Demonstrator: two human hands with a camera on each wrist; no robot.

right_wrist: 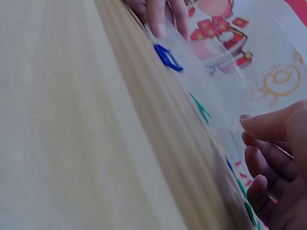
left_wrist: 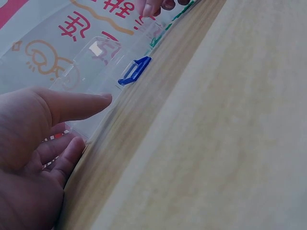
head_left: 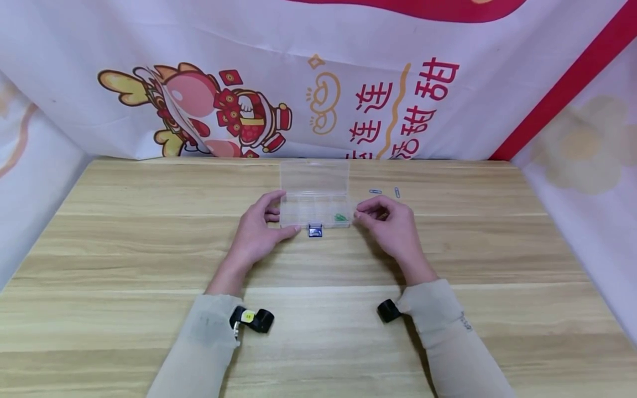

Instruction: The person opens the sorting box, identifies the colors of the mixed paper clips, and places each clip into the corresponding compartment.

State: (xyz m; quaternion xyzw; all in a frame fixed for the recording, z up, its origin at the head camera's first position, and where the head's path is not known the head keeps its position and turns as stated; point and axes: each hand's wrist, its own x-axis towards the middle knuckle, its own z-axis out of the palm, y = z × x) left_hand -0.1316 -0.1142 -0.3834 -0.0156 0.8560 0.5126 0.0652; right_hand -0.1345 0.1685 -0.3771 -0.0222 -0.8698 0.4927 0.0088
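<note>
A clear plastic compartment box (head_left: 298,207) lies on the table with its lid (head_left: 314,178) raised behind it. At its front hangs a blue latch (head_left: 315,230). Green paper clips (head_left: 340,217) lie in the front right compartment. My left hand (head_left: 257,228) grips the box's left end, thumb along the front edge and fingers at the side. Beside the right end is my right hand (head_left: 393,224), fingers loosely bent. In the right wrist view, its thumb (right_wrist: 271,125) and index fingertip stand slightly apart, with nothing visible between them.
Two blue paper clips, one lying sideways (head_left: 375,192) and one pointing away (head_left: 397,192), lie behind the right hand. More green and blue clips (right_wrist: 242,191) lie near that hand in the right wrist view. A printed white cloth (head_left: 318,83) hangs behind the wooden table (head_left: 318,331).
</note>
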